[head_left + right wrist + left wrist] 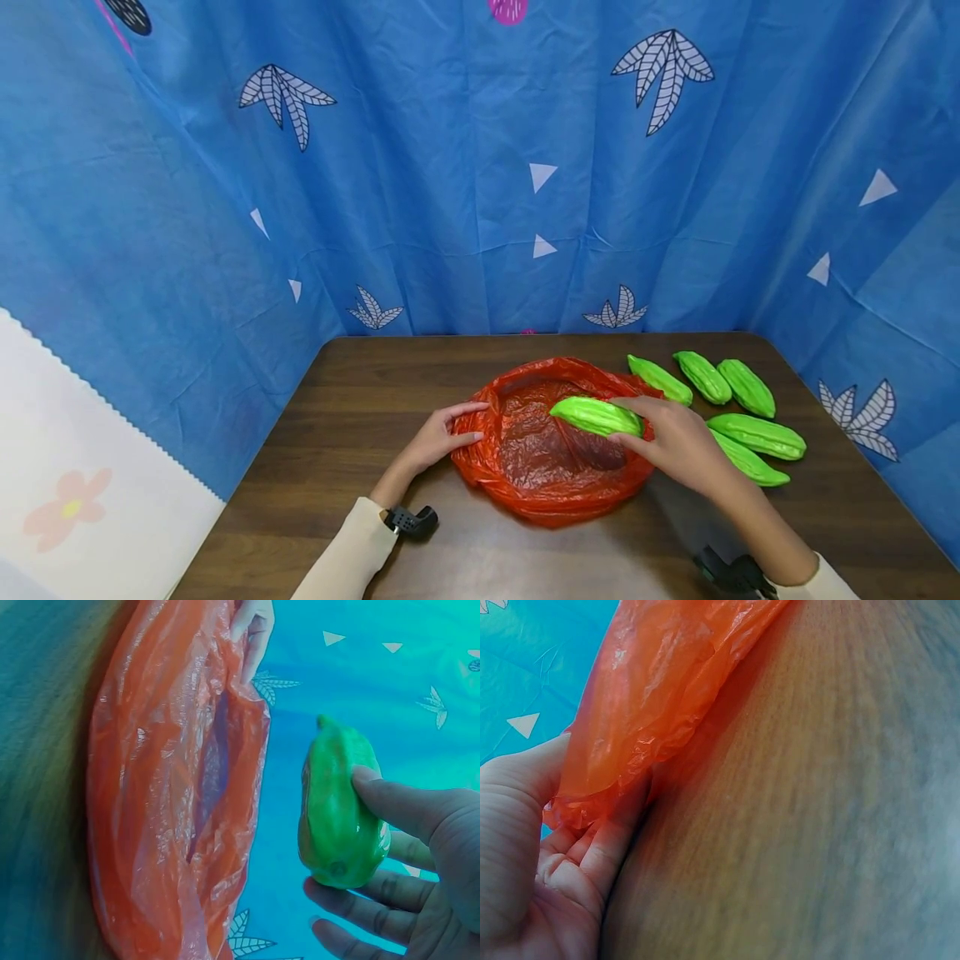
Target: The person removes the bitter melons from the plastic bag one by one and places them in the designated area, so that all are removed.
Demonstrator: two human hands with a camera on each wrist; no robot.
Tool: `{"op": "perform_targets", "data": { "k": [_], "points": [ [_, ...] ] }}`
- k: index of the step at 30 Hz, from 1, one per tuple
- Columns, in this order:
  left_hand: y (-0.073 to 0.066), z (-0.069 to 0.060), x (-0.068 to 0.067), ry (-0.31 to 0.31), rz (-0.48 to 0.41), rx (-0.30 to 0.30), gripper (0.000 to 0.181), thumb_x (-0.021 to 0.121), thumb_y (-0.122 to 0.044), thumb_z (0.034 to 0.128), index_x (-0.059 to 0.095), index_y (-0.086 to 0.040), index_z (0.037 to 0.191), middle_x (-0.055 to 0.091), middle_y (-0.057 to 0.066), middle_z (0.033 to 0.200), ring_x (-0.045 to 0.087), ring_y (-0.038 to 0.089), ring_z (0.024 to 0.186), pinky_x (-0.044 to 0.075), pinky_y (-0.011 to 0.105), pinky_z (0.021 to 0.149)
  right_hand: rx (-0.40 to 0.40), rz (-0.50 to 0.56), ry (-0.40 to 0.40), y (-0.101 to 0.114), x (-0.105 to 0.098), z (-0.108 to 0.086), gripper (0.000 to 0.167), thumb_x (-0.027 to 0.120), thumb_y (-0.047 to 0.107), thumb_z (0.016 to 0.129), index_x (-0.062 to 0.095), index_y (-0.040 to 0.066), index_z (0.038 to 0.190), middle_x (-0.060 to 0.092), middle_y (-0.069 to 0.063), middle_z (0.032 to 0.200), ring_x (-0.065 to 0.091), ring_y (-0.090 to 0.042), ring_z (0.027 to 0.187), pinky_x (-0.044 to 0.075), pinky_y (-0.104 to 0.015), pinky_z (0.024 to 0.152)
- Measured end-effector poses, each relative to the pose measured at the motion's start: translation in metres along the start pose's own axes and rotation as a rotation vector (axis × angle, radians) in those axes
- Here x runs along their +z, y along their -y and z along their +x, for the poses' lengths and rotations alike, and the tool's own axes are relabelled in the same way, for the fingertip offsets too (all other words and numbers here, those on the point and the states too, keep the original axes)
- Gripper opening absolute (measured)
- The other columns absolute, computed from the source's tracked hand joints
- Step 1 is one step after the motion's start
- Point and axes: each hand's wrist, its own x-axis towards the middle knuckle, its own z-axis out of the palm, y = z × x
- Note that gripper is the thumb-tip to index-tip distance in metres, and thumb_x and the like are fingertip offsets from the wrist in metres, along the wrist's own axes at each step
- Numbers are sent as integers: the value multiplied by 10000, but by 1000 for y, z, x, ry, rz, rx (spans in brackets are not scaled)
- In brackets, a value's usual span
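A red plastic bag [551, 504] lies on the table with its mouth spread wide and its rim rolled outward. At the bag's left side, my left hand [437, 436] pinches the rim between thumb and fingers; the left wrist view shows the thin red film [652, 712] between them. My right hand [678, 442] holds a bright green, ridged bitter melon [596, 416] by one end, thumb on one side and fingers on the other. In the right wrist view, this bitter melon [341, 810] is raised, apart from the bag [165, 772].
Several more green bitter melons [757, 436] lie on the dark wooden table [360, 392], right of the bag and partly behind my right hand. A blue patterned curtain [480, 183] hangs along the table's back and sides. A white cloth with a flower [71, 508] is at far left.
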Motion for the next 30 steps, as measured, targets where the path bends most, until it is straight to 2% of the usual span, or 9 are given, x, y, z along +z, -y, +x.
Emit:
{"op": "perform_targets", "data": {
  "k": [2,5,7,11,14,21,30],
  "points": [
    [0,0,0,2,-4,-3,481,736,-191,951,615,-237,1414,599,116,1366,731,247,909,614,369,786,12,7,2,0,-2,-5,524,847,359,827,717,88,1256,744,-35,981,460,-28,573,462,-314,573],
    [1,0,1,16,-14,-9,485,731,-193,956,607,-225,1423,597,131,1367,732,240,911,613,371,789,13,6,-19,-1,-4,-15,516,848,364,824,723,93,1244,742,-63,1102,465,10,605,492,-314,603],
    [1,-1,1,25,-13,-8,487,727,-198,959,601,-214,1430,586,140,1381,732,236,917,613,375,793,15,8,-27,-2,-5,-22,513,851,352,821,722,100,1248,740,-67,1107,449,-1,588,465,-307,583],
    [1,0,2,27,-9,0,486,718,-198,966,594,-193,1436,574,152,1393,729,232,925,612,374,795,9,10,-48,-5,-8,-31,513,865,307,807,720,92,1250,737,-102,1139,671,-152,768,571,-391,667],
    [0,0,0,18,-16,-4,492,725,-189,960,595,-194,1434,595,154,1370,728,235,934,611,369,801,18,18,-50,-7,-10,-35,518,871,287,800,719,73,1246,734,-121,1150,708,-309,992,593,-488,771],
    [0,-1,-1,-3,19,-8,493,735,-210,953,603,-202,1427,595,142,1371,725,216,931,608,342,804,-1,10,-74,-12,-14,-47,526,883,285,776,729,54,1222,744,-111,1111,710,-319,981,583,-498,777],
    [-1,-1,0,7,-2,-2,494,728,-220,960,596,-203,1435,592,158,1373,735,243,909,613,370,789,3,17,-118,-20,-14,-66,499,896,274,758,744,95,1198,746,-18,1070,711,-255,934,585,-439,739]
  ]
}}
